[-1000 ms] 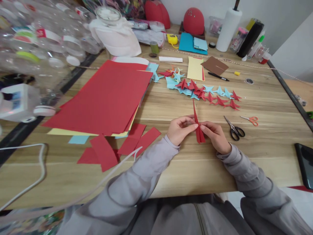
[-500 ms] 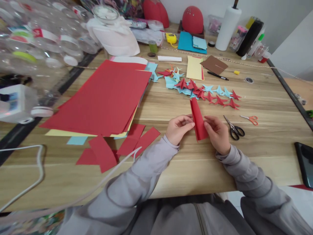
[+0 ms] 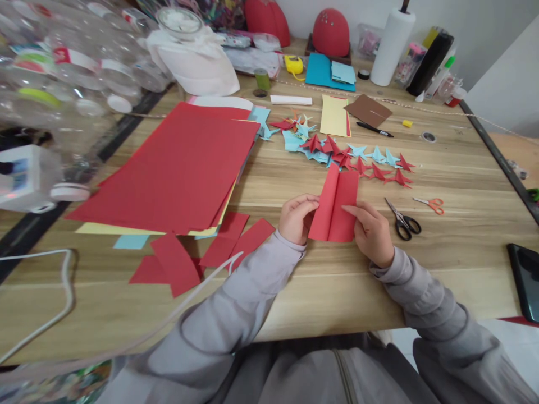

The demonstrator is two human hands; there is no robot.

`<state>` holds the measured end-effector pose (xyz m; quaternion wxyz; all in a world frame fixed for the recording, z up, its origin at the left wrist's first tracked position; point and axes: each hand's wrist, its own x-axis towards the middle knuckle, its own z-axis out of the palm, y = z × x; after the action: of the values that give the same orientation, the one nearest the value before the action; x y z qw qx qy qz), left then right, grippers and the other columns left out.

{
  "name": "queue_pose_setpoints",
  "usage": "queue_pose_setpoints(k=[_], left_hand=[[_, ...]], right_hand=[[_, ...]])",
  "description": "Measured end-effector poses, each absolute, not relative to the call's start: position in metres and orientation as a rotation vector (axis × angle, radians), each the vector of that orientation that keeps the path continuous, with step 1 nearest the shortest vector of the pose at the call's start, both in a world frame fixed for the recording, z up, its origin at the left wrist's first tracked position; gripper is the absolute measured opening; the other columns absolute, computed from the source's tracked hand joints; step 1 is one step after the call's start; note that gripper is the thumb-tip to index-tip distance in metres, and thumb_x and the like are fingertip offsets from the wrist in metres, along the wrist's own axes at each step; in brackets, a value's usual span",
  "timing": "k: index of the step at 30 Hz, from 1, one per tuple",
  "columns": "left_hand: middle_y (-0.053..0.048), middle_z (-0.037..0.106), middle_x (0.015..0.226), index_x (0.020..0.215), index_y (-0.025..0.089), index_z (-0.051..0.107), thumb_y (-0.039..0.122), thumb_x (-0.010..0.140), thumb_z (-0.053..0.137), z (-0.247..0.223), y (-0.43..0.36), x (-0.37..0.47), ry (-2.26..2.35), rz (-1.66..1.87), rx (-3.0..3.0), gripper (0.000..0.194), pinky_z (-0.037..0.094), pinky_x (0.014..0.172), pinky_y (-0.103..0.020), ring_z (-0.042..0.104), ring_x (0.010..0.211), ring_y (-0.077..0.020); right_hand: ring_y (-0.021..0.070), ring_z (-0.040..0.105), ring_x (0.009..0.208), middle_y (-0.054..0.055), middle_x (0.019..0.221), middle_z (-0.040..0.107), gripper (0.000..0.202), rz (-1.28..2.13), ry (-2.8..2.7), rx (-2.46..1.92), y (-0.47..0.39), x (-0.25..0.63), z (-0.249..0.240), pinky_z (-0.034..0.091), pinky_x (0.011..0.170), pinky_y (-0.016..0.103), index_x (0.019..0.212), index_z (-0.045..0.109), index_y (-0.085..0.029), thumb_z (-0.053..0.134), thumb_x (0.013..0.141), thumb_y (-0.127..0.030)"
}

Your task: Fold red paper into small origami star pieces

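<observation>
at three o'clock from the large red sheets (image 3: pixel 181 168), your red paper (image 3: pixel 345 193) has opened from edge-on, so both halves now face you. either side of it, your left hand (image 3: pixel 298 216) pinches the nine-o'clock edge; your right hand (image 3: pixel 374 233) touches the three-o'clock side, its grip unclear. near four o'clock, the phone (image 3: pixel 524 280) is cut off.

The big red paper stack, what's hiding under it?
Yellow paper and light-blue paper poke out along the red stack's near edge. Anything farther under is covered.
</observation>
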<state>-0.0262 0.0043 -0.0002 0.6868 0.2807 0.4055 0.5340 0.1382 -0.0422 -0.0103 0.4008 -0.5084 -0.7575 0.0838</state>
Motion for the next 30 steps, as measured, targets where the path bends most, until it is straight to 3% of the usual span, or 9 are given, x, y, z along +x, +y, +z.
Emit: queue_pose_setpoints(k=[6,10,12,17,20,23,25,27,30], left_hand=[[0.005,0.048,0.046,0.044,0.017,0.045,0.02,0.053,0.066,-0.003,0.008,-0.029,0.83,1.271,0.618,0.023,0.034,0.045,-0.02,0.043,0.044,-0.0062],[-0.004,0.068,0.083,0.064,0.017,0.051,0.039,0.062,0.073,0.0,0.005,-0.031,0.78,1.146,0.563,0.032,0.051,0.06,-0.027,0.064,0.065,-0.0142],[-0.009,0.068,0.103,0.077,0.016,0.057,0.046,0.06,0.077,0.002,0.001,-0.03,0.761,1.104,0.65,0.04,0.054,0.068,-0.033,0.067,0.082,-0.0203],[-0.014,0.058,0.127,0.103,0.017,0.06,0.024,0.047,0.087,0.001,-0.013,-0.022,0.712,1.072,1.015,0.063,0.054,0.082,-0.034,0.059,0.112,-0.0276],[-0.011,0.065,0.115,0.097,0.017,0.065,0.025,0.054,0.083,-0.004,-0.013,-0.021,0.729,1.124,1.094,0.047,0.053,0.086,-0.034,0.063,0.105,-0.0239],[-0.002,0.07,0.076,0.071,0.016,0.068,0.034,0.058,0.081,-0.008,-0.006,-0.023,0.912,1.196,1.099,0.025,0.054,0.072,-0.028,0.065,0.074,-0.0163],[0.001,0.063,0.058,0.061,0.016,0.066,0.042,0.057,0.081,-0.009,-0.001,-0.026,1.014,1.21,1.024,0.03,0.053,0.062,-0.027,0.06,0.06,-0.0133],[0.001,0.064,0.058,0.064,0.016,0.067,0.048,0.052,0.082,-0.01,0.002,-0.027,1.008,1.206,0.875,0.038,0.054,0.058,-0.028,0.06,0.057,-0.0137],[0.0,0.066,0.061,0.07,0.016,0.069,0.051,0.046,0.085,-0.01,0.004,-0.027,0.961,1.179,0.718,0.045,0.055,0.057,-0.028,0.063,0.059,-0.0149]], right_hand=[[0.018,0.065,0.098,0.008,0.104,0.069,0.043,0.106,-1.865,-1.338,-0.043,0.139,-0.008,0.054,0.086,0.031,0.105,0.067,-0.02,0.04,0.076,-0.003],[0.0196,0.066,0.095,0.009,0.103,0.068,0.037,0.028,-1.838,-1.353,-0.043,0.139,-0.006,0.054,0.085,0.032,0.106,0.067,-0.02,0.046,0.079,-0.008],[0.0213,0.065,0.097,0.01,0.104,0.067,0.035,0.01,-1.85,-1.356,-0.043,0.14,-0.007,0.053,0.085,0.033,0.11,0.065,-0.02,0.049,0.08,-0.011],[0.0231,0.062,0.092,0.01,0.099,0.065,0.031,-0.049,-1.878,-1.35,-0.043,0.139,-0.007,0.052,0.082,0.038,0.111,0.064,-0.021,0.053,0.082,-0.017],[0.0228,0.059,0.088,0.01,0.095,0.063,0.027,-0.11,-1.858,-1.334,-0.042,0.14,-0.007,0.051,0.079,0.038,0.107,0.067,-0.019,0.054,0.084,-0.019],[0.0204,0.054,0.078,0.008,0.084,0.058,0.021,-0.168,-1.85,-1.367,-0.042,0.143,-0.007,0.048,0.072,0.035,0.099,0.07,-0.02,0.054,0.086,-0.021],[0.0187,0.05,0.071,0.005,0.075,0.051,0.019,-0.223,-1.861,-1.412,-0.043,0.144,-0.005,0.046,0.067,0.034,0.091,0.073,-0.022,0.054,0.086,-0.023],[0.0184,0.047,0.071,0.004,0.073,0.047,0.018,-0.298,-1.887,-1.447,-0.046,0.144,-0.001,0.044,0.067,0.034,0.085,0.073,-0.023,0.056,0.086,-0.023],[0.0219,0.052,0.085,0.008,0.087,0.056,0.016,-0.413,-1.974,-1.454,-0.05,0.142,0.004,0.045,0.077,0.039,0.081,0.072,-0.024,0.056,0.085,-0.021]])
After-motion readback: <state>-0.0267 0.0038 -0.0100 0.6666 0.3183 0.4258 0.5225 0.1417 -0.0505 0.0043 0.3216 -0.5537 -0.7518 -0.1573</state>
